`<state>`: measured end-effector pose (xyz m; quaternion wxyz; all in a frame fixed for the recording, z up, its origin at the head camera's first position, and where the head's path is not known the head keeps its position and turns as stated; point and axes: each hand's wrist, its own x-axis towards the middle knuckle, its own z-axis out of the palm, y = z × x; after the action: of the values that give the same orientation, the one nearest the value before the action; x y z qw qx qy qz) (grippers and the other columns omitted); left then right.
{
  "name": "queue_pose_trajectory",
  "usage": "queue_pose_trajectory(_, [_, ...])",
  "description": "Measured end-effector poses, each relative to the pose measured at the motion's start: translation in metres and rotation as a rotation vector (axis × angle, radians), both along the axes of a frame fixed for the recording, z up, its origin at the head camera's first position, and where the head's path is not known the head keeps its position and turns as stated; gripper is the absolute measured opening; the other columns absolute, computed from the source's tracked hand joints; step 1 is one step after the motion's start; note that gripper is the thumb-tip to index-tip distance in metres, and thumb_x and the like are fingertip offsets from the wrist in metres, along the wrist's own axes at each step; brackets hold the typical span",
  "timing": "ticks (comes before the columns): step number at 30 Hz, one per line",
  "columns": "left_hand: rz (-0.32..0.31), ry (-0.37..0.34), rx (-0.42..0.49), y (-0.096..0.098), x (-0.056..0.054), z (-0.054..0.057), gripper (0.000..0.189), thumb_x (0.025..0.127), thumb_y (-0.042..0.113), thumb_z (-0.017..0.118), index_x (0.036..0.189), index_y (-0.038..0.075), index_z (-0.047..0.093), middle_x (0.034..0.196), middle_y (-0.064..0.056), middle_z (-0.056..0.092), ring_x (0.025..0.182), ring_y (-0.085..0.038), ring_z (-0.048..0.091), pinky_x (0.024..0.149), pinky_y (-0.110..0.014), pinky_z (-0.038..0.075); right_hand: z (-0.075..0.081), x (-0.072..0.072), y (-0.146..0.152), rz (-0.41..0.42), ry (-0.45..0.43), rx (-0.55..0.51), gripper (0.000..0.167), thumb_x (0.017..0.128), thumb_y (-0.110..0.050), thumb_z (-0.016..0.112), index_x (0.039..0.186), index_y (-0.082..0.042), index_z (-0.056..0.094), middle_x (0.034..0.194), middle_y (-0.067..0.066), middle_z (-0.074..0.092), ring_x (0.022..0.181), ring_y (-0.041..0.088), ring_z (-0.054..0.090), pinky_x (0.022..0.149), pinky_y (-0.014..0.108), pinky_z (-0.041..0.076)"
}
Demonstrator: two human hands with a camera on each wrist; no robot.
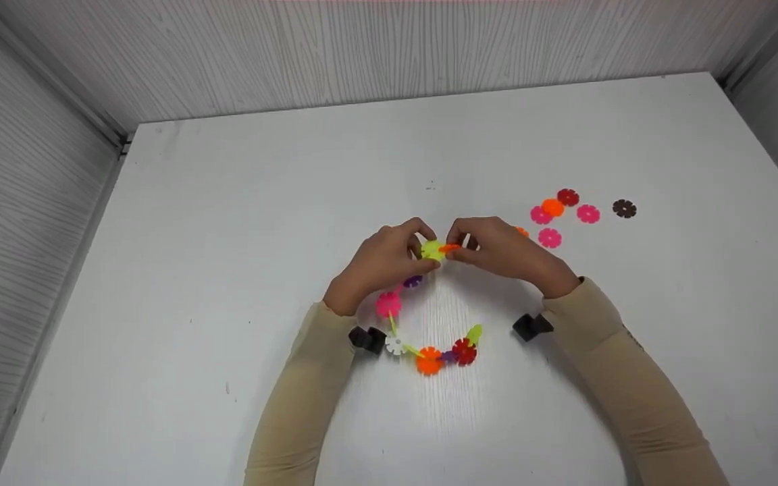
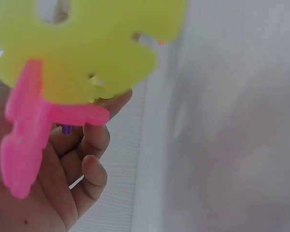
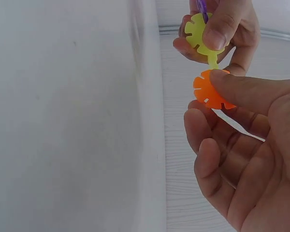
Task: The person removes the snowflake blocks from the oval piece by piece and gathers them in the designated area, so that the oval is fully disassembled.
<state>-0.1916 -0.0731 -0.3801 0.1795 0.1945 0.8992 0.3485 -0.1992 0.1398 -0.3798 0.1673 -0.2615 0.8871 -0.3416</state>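
Between thumb and fingers, my left hand [image 1: 382,260] pinches a yellow notched disc [image 3: 195,35] at one end of a linked chain. My right hand [image 1: 500,248] pinches an orange notched disc [image 3: 211,95], its edge meeting a second yellow piece [image 3: 212,61] below the left hand's disc. From the left hand the chain curves toward me through a purple disc [image 1: 413,281], pink disc [image 1: 387,304], white disc [image 1: 396,345], orange disc [image 1: 429,362] and red disc [image 1: 464,352]. A yellow-green disc [image 1: 475,334] stands at its far end. Close to the left wrist camera, yellow [image 2: 111,58] and pink discs [image 2: 24,150] partly cover the left hand.
Right of my hands, loose notched discs lie on the white table [image 1: 261,202]: several pink ones [image 1: 550,237], a red one [image 1: 568,197], orange ones [image 1: 552,207] and a dark brown one [image 1: 625,208]. Grey wood-grain panels [image 1: 362,54] rise behind and beside the table.
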Motion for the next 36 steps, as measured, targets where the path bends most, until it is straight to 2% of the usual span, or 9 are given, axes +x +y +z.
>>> queue_pose_trajectory(8, [0.000,0.006,0.020,-0.002,0.001,0.001,0.037,0.086,0.028,0.070,0.117,0.011,0.060,0.093,-0.007,0.071,0.075,-0.015,0.062,0.070,-0.027,0.048,0.001,0.001,0.002,0.038,0.115,-0.074,0.015,0.089,-0.009,0.068,0.102,-0.003,0.070,0.096,0.009,0.070,0.081,0.020,0.059,0.075,0.033,0.051])
queue_pose_trajectory(12, [-0.006,-0.002,0.055,-0.003,0.002,0.001,0.036,0.086,0.027,0.070,0.117,0.010,0.062,0.088,-0.006,0.070,0.069,-0.013,0.057,0.068,-0.025,0.045,0.001,0.002,0.004,0.060,0.189,-0.076,0.014,0.087,-0.007,0.069,0.100,-0.004,0.073,0.091,0.009,0.069,0.077,0.020,0.059,0.073,0.031,0.051])
queue_pose_trajectory(18, [-0.019,-0.024,0.112,-0.004,0.001,0.000,0.034,0.087,0.023,0.069,0.117,0.008,0.063,0.079,-0.004,0.065,0.061,-0.010,0.050,0.064,-0.022,0.042,-0.001,0.001,0.006,0.085,0.189,-0.078,0.015,0.088,-0.007,0.068,0.101,-0.004,0.074,0.087,0.009,0.067,0.074,0.018,0.057,0.071,0.027,0.050])
queue_pose_trajectory(22, [-0.016,-0.027,0.156,-0.003,0.000,-0.001,0.033,0.087,0.021,0.068,0.117,0.007,0.062,0.076,-0.003,0.060,0.061,-0.011,0.048,0.063,-0.022,0.042,-0.001,0.001,0.007,0.091,0.218,-0.108,0.015,0.088,-0.005,0.067,0.101,-0.003,0.074,0.086,0.009,0.066,0.073,0.016,0.056,0.071,0.023,0.050])
queue_pose_trajectory(28, [0.048,0.017,0.146,-0.008,-0.003,-0.001,0.034,0.088,0.021,0.068,0.118,0.008,0.061,0.081,-0.005,0.061,0.065,-0.013,0.048,0.062,-0.022,0.041,-0.002,-0.002,0.007,0.098,0.326,-0.156,0.017,0.088,-0.002,0.066,0.103,-0.001,0.073,0.080,0.010,0.061,0.069,0.016,0.054,0.068,0.018,0.047])
queue_pose_trajectory(30, [0.073,0.017,0.135,-0.011,-0.004,-0.002,0.035,0.088,0.022,0.069,0.119,0.009,0.061,0.082,-0.005,0.061,0.066,-0.013,0.048,0.063,-0.022,0.041,-0.003,-0.004,0.009,0.081,0.292,-0.164,0.018,0.088,-0.003,0.066,0.105,-0.002,0.073,0.081,0.009,0.061,0.070,0.015,0.053,0.067,0.017,0.045])
queue_pose_trajectory(32, [0.082,0.013,0.121,-0.013,-0.005,-0.003,0.036,0.087,0.023,0.069,0.119,0.009,0.061,0.084,-0.006,0.061,0.068,-0.015,0.049,0.064,-0.023,0.041,-0.003,-0.007,0.013,0.046,0.211,-0.163,0.019,0.089,-0.006,0.066,0.107,-0.004,0.072,0.085,0.009,0.063,0.070,0.015,0.053,0.066,0.016,0.045])
queue_pose_trajectory(36, [0.080,0.016,0.053,-0.016,-0.007,-0.003,0.038,0.088,0.028,0.068,0.121,0.012,0.060,0.090,-0.006,0.066,0.074,-0.016,0.056,0.069,-0.027,0.045,-0.002,-0.015,0.026,-0.081,0.096,-0.121,0.021,0.092,-0.014,0.065,0.112,-0.010,0.071,0.096,0.007,0.068,0.075,0.018,0.055,0.066,0.019,0.046])
